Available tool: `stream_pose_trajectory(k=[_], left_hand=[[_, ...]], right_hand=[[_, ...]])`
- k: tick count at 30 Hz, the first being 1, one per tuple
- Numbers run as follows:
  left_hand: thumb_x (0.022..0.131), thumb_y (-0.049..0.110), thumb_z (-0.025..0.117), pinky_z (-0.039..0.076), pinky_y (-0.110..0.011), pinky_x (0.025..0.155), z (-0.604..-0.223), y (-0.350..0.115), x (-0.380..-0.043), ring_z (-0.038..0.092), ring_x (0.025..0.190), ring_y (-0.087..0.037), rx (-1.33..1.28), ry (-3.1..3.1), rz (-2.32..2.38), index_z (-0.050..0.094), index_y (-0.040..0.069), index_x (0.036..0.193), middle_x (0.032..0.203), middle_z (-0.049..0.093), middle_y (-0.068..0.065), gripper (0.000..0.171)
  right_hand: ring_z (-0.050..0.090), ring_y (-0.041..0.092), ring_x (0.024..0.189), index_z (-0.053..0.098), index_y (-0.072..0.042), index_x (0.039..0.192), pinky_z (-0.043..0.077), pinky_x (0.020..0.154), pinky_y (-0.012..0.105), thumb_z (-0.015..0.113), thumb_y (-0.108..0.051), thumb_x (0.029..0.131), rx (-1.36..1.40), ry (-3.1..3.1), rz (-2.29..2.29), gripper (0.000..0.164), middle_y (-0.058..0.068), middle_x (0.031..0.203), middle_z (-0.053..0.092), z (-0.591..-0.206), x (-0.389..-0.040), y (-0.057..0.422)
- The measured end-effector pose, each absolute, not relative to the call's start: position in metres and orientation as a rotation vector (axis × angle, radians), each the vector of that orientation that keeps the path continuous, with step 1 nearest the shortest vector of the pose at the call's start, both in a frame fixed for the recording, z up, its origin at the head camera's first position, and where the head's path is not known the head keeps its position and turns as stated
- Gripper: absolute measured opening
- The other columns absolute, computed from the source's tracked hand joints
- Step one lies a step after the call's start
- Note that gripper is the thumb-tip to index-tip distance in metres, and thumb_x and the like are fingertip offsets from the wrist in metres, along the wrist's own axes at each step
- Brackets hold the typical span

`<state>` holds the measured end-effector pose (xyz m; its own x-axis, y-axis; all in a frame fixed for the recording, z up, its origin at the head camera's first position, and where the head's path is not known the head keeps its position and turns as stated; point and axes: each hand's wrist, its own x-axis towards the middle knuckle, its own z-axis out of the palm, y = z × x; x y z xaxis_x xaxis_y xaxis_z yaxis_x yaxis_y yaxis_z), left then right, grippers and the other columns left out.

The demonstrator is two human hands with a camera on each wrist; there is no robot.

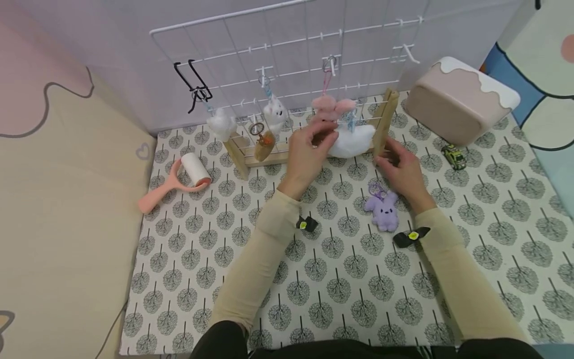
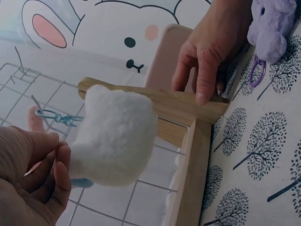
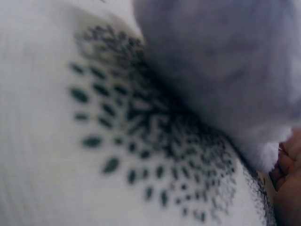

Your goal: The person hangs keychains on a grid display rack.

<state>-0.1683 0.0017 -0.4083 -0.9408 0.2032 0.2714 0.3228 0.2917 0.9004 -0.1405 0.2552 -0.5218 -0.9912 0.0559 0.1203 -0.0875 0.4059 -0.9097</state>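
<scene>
My left hand (image 1: 309,152) pinches the left end of a white plush keychain (image 1: 354,141), which hangs by a blue cord in front of the wire rack. In the left wrist view the fingertips of my left hand (image 2: 42,169) meet at the edge of the white plush (image 2: 117,136). With thumb and fingers my right hand (image 1: 403,169) holds the foot of the rack's right wooden leg (image 1: 384,122). A pink plush keychain (image 1: 331,105) hangs just behind my left hand. The purple plush keychain (image 1: 384,212) lies on the cloth near my right wrist; it looms blurred in the right wrist view.
On the rack's left hang white plush keychains (image 1: 274,112) and a brown one (image 1: 264,144). A black hook (image 1: 193,82) juts out there. A lint roller (image 1: 177,182) lies left. To the right are a pinkish box (image 1: 457,102) and a green toy car (image 1: 454,156).
</scene>
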Motion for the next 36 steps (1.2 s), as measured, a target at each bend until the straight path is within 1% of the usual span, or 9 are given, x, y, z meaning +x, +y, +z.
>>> stream_pose_trajectory(k=[3, 9, 14, 17, 21, 25, 28, 32, 36], left_hand=[[0.099, 0.010, 0.074, 0.058, -0.024, 0.080, -0.417, -0.003, -0.166, 0.068, 0.091, -0.016, -0.458, -2.479, -1.753, 0.075, 0.002, 0.119, 0.110, 0.076, -0.010, 0.022], [0.098, 0.010, 0.076, 0.058, -0.023, 0.081, -0.440, -0.010, -0.160, 0.069, 0.090, -0.017, -0.440, -2.517, -1.779, 0.075, 0.002, 0.119, 0.107, 0.077, -0.010, 0.023], [0.097, 0.008, 0.076, 0.058, -0.024, 0.082, -0.456, -0.008, -0.150, 0.069, 0.091, -0.015, -0.472, -2.492, -1.856, 0.076, 0.002, 0.118, 0.107, 0.077, -0.009, 0.022], [0.097, 0.008, 0.076, 0.058, -0.023, 0.082, -0.464, -0.004, -0.144, 0.069, 0.090, -0.014, -0.506, -2.518, -1.855, 0.075, 0.001, 0.118, 0.106, 0.077, -0.009, 0.022], [0.097, 0.006, 0.075, 0.058, -0.021, 0.079, -0.477, 0.005, -0.137, 0.069, 0.087, -0.014, -0.560, -2.576, -1.859, 0.074, -0.001, 0.120, 0.106, 0.077, -0.010, 0.024], [0.097, 0.007, 0.076, 0.057, -0.020, 0.076, -0.490, 0.018, -0.132, 0.067, 0.084, -0.011, -0.585, -2.638, -1.872, 0.074, 0.001, 0.122, 0.105, 0.077, -0.007, 0.025], [0.097, 0.010, 0.077, 0.056, -0.019, 0.077, -0.500, 0.028, -0.130, 0.066, 0.084, -0.007, -0.614, -2.668, -1.850, 0.075, 0.004, 0.122, 0.105, 0.077, -0.005, 0.025], [0.097, 0.010, 0.077, 0.056, -0.017, 0.079, -0.507, 0.040, -0.128, 0.066, 0.085, -0.004, -0.668, -2.692, -1.865, 0.074, 0.005, 0.124, 0.107, 0.077, -0.004, 0.027], [0.097, 0.011, 0.078, 0.054, -0.017, 0.082, -0.510, 0.048, -0.126, 0.066, 0.090, -0.005, -0.727, -2.734, -1.829, 0.073, 0.008, 0.128, 0.115, 0.077, -0.003, 0.032]], right_hand=[[0.061, -0.007, 0.106, 0.050, -0.022, 0.158, 0.050, 0.092, 0.013, 0.073, -0.013, 0.100, 0.024, -2.522, 1.655, 0.063, 0.022, 0.141, 0.065, -0.522, -0.140, 0.255], [0.062, -0.004, 0.107, 0.050, -0.023, 0.158, 0.051, 0.091, 0.013, 0.072, -0.015, 0.101, 0.011, -2.537, 1.648, 0.062, 0.022, 0.140, 0.066, -0.521, -0.139, 0.255], [0.061, -0.007, 0.105, 0.051, -0.022, 0.158, 0.050, 0.090, 0.012, 0.071, -0.012, 0.101, 0.021, -2.529, 1.625, 0.062, 0.022, 0.141, 0.065, -0.524, -0.140, 0.255], [0.060, -0.009, 0.104, 0.051, -0.023, 0.158, 0.050, 0.089, 0.012, 0.072, -0.013, 0.100, 0.018, -2.527, 1.618, 0.062, 0.021, 0.141, 0.065, -0.525, -0.141, 0.256], [0.060, -0.010, 0.103, 0.051, -0.024, 0.158, 0.050, 0.089, 0.012, 0.073, -0.013, 0.100, 0.011, -2.531, 1.611, 0.063, 0.021, 0.141, 0.066, -0.525, -0.141, 0.256], [0.058, -0.012, 0.102, 0.051, -0.019, 0.158, 0.048, 0.089, 0.010, 0.072, -0.010, 0.100, 0.013, -2.533, 1.589, 0.063, 0.022, 0.141, 0.066, -0.525, -0.140, 0.257], [0.056, -0.014, 0.101, 0.050, -0.013, 0.158, 0.047, 0.089, 0.009, 0.071, -0.007, 0.100, 0.012, -2.537, 1.575, 0.062, 0.024, 0.141, 0.065, -0.522, -0.140, 0.255], [0.056, -0.015, 0.099, 0.051, -0.006, 0.155, 0.046, 0.088, 0.009, 0.069, -0.001, 0.099, 0.028, -2.531, 1.578, 0.060, 0.028, 0.140, 0.064, -0.503, -0.132, 0.246], [0.058, -0.013, 0.100, 0.050, -0.004, 0.155, 0.048, 0.088, 0.011, 0.069, 0.000, 0.098, 0.053, -2.520, 1.601, 0.060, 0.033, 0.138, 0.062, -0.489, -0.126, 0.241]])
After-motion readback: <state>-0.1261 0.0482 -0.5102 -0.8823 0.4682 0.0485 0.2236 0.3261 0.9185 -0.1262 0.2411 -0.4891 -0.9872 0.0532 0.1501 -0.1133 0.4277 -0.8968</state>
